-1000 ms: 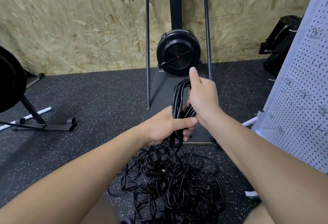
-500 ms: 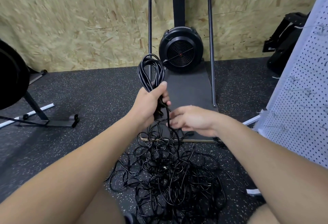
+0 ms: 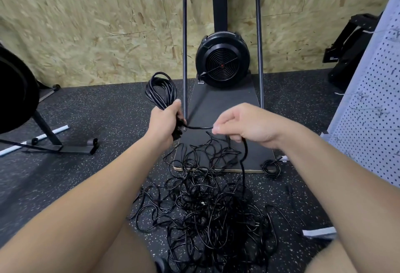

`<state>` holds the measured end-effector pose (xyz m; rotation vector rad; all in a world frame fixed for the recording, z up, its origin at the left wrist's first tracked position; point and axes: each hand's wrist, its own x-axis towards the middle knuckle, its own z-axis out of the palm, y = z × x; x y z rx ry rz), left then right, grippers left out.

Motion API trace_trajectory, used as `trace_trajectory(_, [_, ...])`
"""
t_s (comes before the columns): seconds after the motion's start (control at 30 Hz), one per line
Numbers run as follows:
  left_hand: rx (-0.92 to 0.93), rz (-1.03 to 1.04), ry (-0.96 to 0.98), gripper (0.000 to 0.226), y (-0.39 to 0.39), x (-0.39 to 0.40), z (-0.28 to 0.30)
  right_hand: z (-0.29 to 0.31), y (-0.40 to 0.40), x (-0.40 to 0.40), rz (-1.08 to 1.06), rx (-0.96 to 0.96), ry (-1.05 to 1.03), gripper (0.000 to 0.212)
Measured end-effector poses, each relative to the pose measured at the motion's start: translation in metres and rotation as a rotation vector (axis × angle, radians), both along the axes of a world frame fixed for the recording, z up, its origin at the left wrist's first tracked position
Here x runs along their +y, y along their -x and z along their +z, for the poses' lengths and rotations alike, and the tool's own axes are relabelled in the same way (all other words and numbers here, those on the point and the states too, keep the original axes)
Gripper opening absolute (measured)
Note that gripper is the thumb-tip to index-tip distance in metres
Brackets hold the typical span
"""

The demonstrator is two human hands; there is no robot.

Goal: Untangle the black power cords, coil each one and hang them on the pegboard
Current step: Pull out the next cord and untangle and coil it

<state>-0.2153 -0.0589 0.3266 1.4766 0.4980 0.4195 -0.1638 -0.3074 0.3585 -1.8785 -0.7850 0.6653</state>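
Your left hand (image 3: 164, 121) has its fingers wrapped tight around the gathered neck of a coiled cord (image 3: 161, 91), thumb up along the top of the bundle. The coil's loops stand above your fist, leaning a little to the left, in front of the dark speckled floor (image 3: 97, 108). Your left wrist is roughly straight and the forearm runs back toward the lower left, knuckles facing away from you.

Your right hand (image 3: 249, 124) pinches a single strand (image 3: 199, 127) between thumb and forefinger tips, the other fingers curled loosely underneath. That strand runs nearly level from your left fist across to the pinch, then passes through your curled fingers and drops straight down into the tangled pile of cords (image 3: 207, 205) on the floor between your knees. Your right wrist is bent slightly downward, back of the hand up, with the forearm coming in from the lower right. The two hands sit at about the same height, apart.

The pile spreads from the front edge of the black platform (image 3: 225, 104) of the fan machine (image 3: 221, 59) toward you. A small separate coil (image 3: 271, 166) lies at the platform's front right corner. The white pegboard (image 3: 372, 108) stands at the right edge, thin wire hooks sticking out of it. Behind everything is a chipboard wall (image 3: 97, 24).
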Motion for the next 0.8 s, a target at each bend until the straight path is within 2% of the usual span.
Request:
trace_trajectory(0.1, [0.100,-0.110,-0.098,0.030,-0.001,-0.011,-0.005,0.007,0.010,0.006,-0.005,-0.005,-0.164,0.025])
trace_trajectory(0.2, [0.075,-0.329,0.018,0.030,0.001,-0.035,-0.007,0.006,0.012,0.011,-0.134,-0.037,-0.231,0.038])
trace_trajectory(0.37, [0.136,-0.563,0.230,0.082,0.005,-0.051,-0.008,-0.009,0.005,0.013,-0.381,-0.408,-0.008,0.056])
trace_trajectory(0.47, [0.143,-0.647,0.204,0.075,0.007,-0.048,-0.009,-0.014,0.005,0.017,-0.418,-0.484,0.083,0.064])
trace_trajectory(0.53, [0.149,-0.690,0.059,0.049,0.009,-0.045,-0.010,-0.014,0.007,0.018,-0.383,-0.404,0.053,0.064])
trace_trajectory(0.6, [0.136,-0.711,0.015,0.022,0.012,-0.044,-0.010,-0.013,0.007,0.018,-0.372,-0.213,-0.055,0.058])
trace_trajectory(0.7, [0.074,-0.642,0.183,0.015,0.015,-0.046,-0.002,-0.015,0.003,0.013,-0.365,0.084,-0.141,0.055])
trace_trajectory(0.8, [0.021,-0.488,0.292,0.018,0.012,-0.042,-0.001,-0.027,0.000,0.008,-0.271,0.228,-0.036,0.051])
